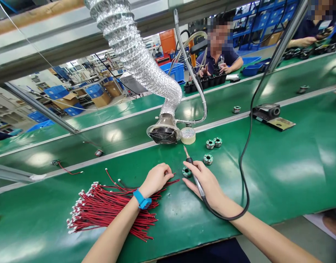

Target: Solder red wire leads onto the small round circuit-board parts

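My left hand (156, 178), with a blue wristband (142, 199), is closed in a pinch. A short red wire end (174, 174) pokes out past its fingertips. Below and left of it lies a spread bundle of red wires (107, 206) with white connectors, partly covered by my forearm. My right hand (207, 182) holds a soldering iron (198, 185), tip pointing up and away from me. Its thumb and index finger are spread beside a small round stator with a green top (187, 171). More such stators (208, 159) sit just beyond.
A fume extractor head (164, 133) on a foil duct hangs over the bench beside a tape roll (188, 135). The iron's black cable (243, 171) loops at right. A dark metal fixture (273, 115) stands farther right. A conveyor (140, 131) runs behind; co-workers sit beyond.
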### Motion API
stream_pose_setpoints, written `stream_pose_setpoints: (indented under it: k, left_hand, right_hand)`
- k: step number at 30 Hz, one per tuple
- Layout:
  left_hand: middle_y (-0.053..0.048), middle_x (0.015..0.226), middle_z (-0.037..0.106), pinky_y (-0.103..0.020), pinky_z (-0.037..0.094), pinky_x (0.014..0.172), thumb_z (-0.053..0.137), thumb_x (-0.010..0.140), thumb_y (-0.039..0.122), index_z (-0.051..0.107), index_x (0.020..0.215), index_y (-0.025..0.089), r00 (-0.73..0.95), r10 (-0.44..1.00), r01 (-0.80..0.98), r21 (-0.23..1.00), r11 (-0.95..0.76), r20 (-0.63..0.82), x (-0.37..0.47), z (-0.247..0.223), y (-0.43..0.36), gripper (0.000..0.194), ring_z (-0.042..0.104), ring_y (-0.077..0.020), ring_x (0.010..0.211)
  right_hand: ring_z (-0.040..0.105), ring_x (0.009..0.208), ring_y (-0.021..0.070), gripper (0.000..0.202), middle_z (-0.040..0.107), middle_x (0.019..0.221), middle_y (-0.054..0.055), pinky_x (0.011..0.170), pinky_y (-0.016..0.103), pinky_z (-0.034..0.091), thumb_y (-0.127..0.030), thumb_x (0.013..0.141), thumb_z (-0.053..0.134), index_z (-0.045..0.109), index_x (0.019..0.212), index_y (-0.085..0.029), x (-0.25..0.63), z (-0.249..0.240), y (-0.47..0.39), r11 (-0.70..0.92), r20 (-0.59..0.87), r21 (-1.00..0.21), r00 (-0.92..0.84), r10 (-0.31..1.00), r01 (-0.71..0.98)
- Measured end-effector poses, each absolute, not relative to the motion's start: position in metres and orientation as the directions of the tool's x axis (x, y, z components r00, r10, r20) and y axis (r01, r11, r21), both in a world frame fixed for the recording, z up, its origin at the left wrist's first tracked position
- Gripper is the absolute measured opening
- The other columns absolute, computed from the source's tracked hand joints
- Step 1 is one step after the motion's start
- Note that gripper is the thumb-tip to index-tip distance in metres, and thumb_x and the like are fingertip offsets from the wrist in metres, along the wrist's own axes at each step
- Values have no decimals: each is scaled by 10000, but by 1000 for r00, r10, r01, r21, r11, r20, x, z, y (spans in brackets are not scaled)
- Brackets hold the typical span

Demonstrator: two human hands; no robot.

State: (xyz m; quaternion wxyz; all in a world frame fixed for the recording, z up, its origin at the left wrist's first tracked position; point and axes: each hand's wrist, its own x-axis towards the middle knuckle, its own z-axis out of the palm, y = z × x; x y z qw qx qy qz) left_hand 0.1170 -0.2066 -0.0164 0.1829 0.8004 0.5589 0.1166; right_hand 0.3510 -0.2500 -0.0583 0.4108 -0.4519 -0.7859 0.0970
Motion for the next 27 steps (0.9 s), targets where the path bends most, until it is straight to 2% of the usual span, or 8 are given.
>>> stream_pose_setpoints:
  k: [3,6,8,14,18,22,24,27]
  left_hand:
    - [-32,889,692,-305,460,770,655,980,194,648,820,196,345,938,841,437,-321,26,122,-22,-214,160,640,-198,838]
    - [-18,857,676,-285,452,716,589,1024,211,631,874,196,288,945,784,529,-325,154,125,-21,-221,156,609,-171,754]
    - [-2,817,658,-268,442,673,611,1019,230,641,881,198,270,932,725,586,-361,241,124,-19,-225,144,584,-153,703]
    - [-23,873,679,-269,473,739,643,1019,248,724,941,212,394,837,623,560,-547,379,123,-17,-231,117,628,-158,806]
    - [-21,859,656,-271,463,730,605,1033,239,708,919,201,398,860,597,621,-508,320,130,-17,-235,158,608,-153,789]
    - [-24,861,609,-256,425,656,624,1000,254,681,830,187,365,906,536,746,-394,216,141,-13,-237,191,551,-141,744]
    - [-45,963,627,-250,415,635,642,972,253,682,802,179,371,910,501,786,-362,183,146,-10,-235,189,540,-132,749]
    - [-59,1070,660,-256,401,627,641,953,247,672,767,170,383,912,498,800,-336,145,152,-9,-231,203,506,-110,704]
  right_hand:
    - [698,1049,273,535,629,1200,122,870,415,643,-176,972,637,513,1487,-246,340,-58,-246,552,531,-528,-256,808,645]
    - [693,1057,271,541,618,1215,128,877,413,639,-134,968,610,507,1487,-245,338,-57,-243,534,514,-555,-242,823,638]
    - [686,1040,258,552,610,1199,120,870,400,632,-117,959,602,506,1486,-248,339,-58,-242,541,513,-580,-243,823,609]
    - [667,966,174,674,557,1221,86,885,319,608,-64,904,588,472,1527,-294,340,-65,-241,571,501,-705,-274,821,422]
    - [652,1129,188,766,552,1303,82,1014,346,576,-26,859,591,445,1551,-320,339,-69,-241,568,477,-777,-335,813,272]
    - [649,1168,195,759,566,1344,91,1029,348,569,-42,853,616,459,1548,-304,338,-62,-243,563,470,-797,-361,806,220]
    - [666,1134,188,662,606,1289,87,1000,333,577,-80,895,615,508,1515,-286,339,-54,-249,556,484,-796,-300,822,240]
    - [705,1005,165,399,692,1150,68,905,295,594,-165,1000,572,636,1382,-259,345,-43,-265,504,502,-811,-88,860,297]
